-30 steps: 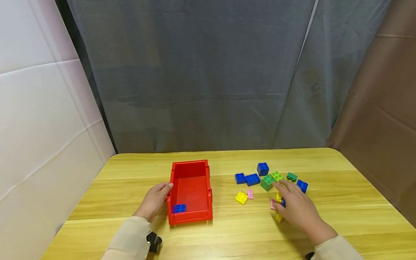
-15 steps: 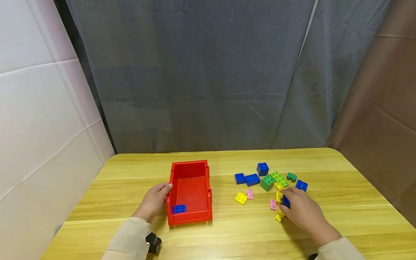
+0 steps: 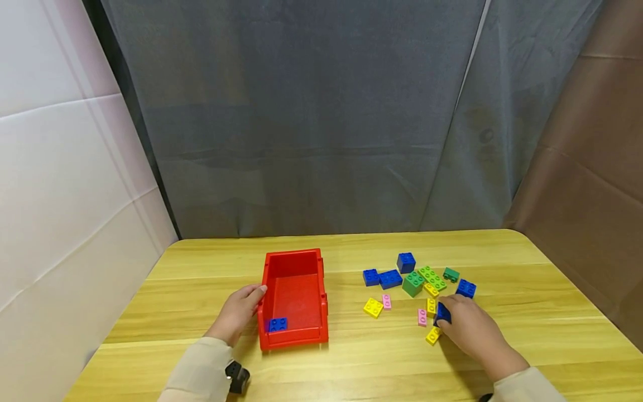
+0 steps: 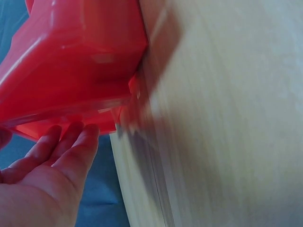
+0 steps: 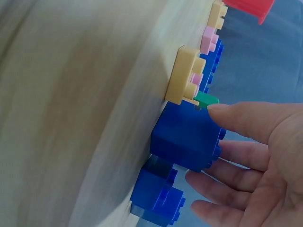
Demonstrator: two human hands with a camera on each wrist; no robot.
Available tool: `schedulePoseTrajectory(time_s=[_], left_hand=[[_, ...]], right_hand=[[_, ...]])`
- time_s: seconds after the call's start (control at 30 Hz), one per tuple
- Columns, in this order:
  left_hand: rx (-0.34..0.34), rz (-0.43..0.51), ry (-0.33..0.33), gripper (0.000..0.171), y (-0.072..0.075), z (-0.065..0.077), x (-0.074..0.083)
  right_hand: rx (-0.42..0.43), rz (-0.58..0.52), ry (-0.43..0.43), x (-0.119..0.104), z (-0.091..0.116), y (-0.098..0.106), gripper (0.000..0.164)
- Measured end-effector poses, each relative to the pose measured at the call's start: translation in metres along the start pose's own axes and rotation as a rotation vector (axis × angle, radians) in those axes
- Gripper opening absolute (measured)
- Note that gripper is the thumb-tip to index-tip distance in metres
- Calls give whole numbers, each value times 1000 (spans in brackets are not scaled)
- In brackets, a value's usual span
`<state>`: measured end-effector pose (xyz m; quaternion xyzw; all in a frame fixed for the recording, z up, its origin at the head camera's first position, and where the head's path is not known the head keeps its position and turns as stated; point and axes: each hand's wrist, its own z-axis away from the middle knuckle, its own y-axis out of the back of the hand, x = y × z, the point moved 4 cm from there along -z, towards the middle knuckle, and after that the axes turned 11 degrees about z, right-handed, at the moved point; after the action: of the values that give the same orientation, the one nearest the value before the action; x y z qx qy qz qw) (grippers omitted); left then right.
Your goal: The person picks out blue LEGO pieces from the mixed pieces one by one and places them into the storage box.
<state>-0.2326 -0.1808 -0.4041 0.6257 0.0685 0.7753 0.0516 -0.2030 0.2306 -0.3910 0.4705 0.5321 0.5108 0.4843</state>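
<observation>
My left hand (image 3: 237,314) grips the left wall of a red plastic bin (image 3: 296,335), thumb over the rim and fingers against the outside. A blue toy brick (image 3: 278,324) lies in its front left corner. On the right, my right hand (image 3: 474,330) holds a tall blue building block (image 5: 182,135) between thumb and fingers, the block standing at the table surface. Close to its left are a pink brick (image 3: 422,317) and a yellow brick (image 3: 431,306). Another yellow brick (image 3: 433,335) lies just in front of it.
Further back lie a green block (image 3: 413,283), a lime plate (image 3: 432,277), a dark green piece with wheels (image 3: 451,274) and several blue bricks (image 3: 390,278). A yellow square brick (image 3: 373,307) lies between bin and pile. Grey curtain (image 3: 301,139) hangs behind the wooden table (image 3: 346,368).
My right hand has moved slightly right, from over the yellow and pink bricks onto the tall blue block, and its fingers have closed in. The left hand and bin stay put.
</observation>
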Motion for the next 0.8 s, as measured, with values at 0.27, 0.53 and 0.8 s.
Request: schedulePoseTrajectory(time_s=[0.27, 0.53, 0.8], left_hand=[[-1, 9, 1, 51, 0, 1, 0], [2, 3, 0, 52, 0, 2, 0], [6, 1, -6, 51, 0, 1, 0]], right_hand=[[-11, 1, 3, 2, -3, -1, 41], [-38, -6, -13, 3, -4, -2, 40], [-12, -11, 12, 3, -4, -1, 38]])
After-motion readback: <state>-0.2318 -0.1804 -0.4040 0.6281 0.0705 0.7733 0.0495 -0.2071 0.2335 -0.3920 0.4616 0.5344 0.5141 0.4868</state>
